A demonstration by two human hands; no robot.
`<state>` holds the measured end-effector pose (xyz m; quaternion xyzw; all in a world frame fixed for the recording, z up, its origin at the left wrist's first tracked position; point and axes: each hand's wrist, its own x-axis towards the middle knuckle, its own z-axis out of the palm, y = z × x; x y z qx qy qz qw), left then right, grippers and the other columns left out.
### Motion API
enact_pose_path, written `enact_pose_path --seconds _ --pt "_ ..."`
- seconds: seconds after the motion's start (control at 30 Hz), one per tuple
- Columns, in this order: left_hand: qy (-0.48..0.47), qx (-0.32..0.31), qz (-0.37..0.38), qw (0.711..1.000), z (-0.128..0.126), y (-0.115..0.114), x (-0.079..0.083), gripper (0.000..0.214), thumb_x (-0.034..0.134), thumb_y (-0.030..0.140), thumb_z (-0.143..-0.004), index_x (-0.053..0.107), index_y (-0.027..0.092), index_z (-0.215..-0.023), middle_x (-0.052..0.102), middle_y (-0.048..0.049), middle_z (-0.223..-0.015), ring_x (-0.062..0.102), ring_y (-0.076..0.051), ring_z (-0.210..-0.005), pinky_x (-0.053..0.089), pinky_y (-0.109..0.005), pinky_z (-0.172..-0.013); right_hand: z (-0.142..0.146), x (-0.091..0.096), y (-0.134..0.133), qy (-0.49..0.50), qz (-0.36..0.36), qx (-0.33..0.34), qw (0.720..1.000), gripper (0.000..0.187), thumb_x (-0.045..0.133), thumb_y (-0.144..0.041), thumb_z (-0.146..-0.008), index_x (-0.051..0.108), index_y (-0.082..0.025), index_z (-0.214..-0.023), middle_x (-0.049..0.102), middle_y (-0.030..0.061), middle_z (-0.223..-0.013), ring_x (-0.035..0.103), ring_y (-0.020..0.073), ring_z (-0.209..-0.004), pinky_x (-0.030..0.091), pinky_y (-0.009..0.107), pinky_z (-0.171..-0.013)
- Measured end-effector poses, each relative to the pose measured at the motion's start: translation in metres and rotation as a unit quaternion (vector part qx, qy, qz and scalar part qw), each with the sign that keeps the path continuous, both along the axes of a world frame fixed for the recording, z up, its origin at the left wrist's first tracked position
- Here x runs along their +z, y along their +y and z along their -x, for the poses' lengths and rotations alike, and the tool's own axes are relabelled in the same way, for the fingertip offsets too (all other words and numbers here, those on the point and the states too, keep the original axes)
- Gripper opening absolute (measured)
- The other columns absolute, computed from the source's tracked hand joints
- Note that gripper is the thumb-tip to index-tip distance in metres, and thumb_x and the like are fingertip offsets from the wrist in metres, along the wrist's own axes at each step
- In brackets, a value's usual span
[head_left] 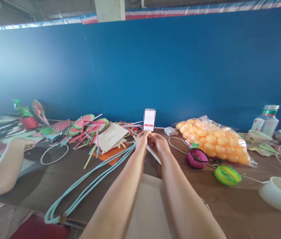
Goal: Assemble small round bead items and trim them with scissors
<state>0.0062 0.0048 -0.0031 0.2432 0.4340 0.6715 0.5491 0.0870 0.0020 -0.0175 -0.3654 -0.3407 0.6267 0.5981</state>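
Observation:
My left hand (142, 140) and my right hand (158, 143) meet at the fingertips over the middle of the table, both closed in a pinch. A tiny yellowish spot shows between them; what they grip is too small to make out. Just behind the fingers a phone (149, 120) with a lit white screen stands upright. Pale blue tubing (90, 181), bent in long loops, runs from beside my left hand to the front edge. Under my right hand lies a thin white strip (153, 155).
Left of my hands lie watermelon-patterned paper fans (97, 125), paper sheets (110, 136) and scissors (59, 137). On the right are a bag of orange balls (213, 141), a purple pouch (197, 158), a green ring (227, 175), a white bowl (279, 194) and bottles (266, 121). Another person's arm (6, 166) reaches in at left.

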Motion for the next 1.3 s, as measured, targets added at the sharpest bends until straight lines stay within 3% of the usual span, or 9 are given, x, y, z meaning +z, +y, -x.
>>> enact_pose_path --seconds 0.47,0.77,1.3 --pt "0.024 0.013 -0.024 0.999 0.0 0.002 -0.005 0.014 0.073 0.026 -0.075 0.07 0.013 -0.079 0.065 -0.0031 -0.068 0.061 -0.014 -0.062 0.05 -0.027 -0.065 0.0 -0.001 0.001 0.016 -0.004 -0.001 1.0 0.03 0.088 -0.03 -0.055 0.064 -0.018 -0.068 0.058 -0.0028 -0.06 0.048 0.0077 -0.055 0.044 0.021 -0.051" --pt "0.065 0.038 -0.036 0.996 -0.001 0.003 -0.009 0.018 0.075 0.028 -0.073 0.071 0.013 -0.081 0.067 -0.0052 -0.073 0.062 -0.016 -0.069 0.049 -0.028 -0.068 0.001 0.0 0.001 0.018 0.003 -0.007 1.0 0.027 0.085 -0.028 -0.058 0.061 -0.019 -0.068 0.055 -0.0034 -0.059 0.052 0.0106 -0.055 0.05 0.027 -0.057" --pt "0.108 0.045 -0.038 0.992 0.0 0.003 -0.013 0.015 0.071 0.028 -0.076 0.071 0.014 -0.081 0.067 -0.0048 -0.075 0.062 -0.017 -0.071 0.047 -0.027 -0.069 0.007 0.001 0.001 0.027 -0.003 -0.019 0.999 0.03 0.083 -0.028 -0.054 0.056 -0.021 -0.064 0.052 -0.0046 -0.054 0.053 0.0118 -0.057 0.051 0.028 -0.058"
